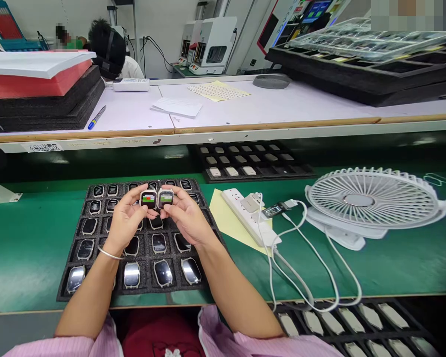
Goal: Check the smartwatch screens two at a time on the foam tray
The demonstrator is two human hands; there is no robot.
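Side by side above the foam tray, two square smartwatch bodies without straps face me with lit screens. My left hand (128, 213) pinches the left smartwatch (148, 199), and my right hand (184, 213) pinches the right smartwatch (165, 198). Both screens show coloured bars, too small to read. Below them lies the black foam tray (107, 248), whose pockets hold rows of similar watch bodies, such as a dark-screened watch (159, 243). Some in the far rows have lit screens. My hands and forearms hide part of the tray.
To the right, a white power strip (247, 218) with chargers and white cables rests on yellow paper (219, 210), beside a white fan (360, 201). More watch trays lie under the shelf (241, 159) and at the lower right (342, 337). Foam stacks sit on the shelf. A person sits beyond.
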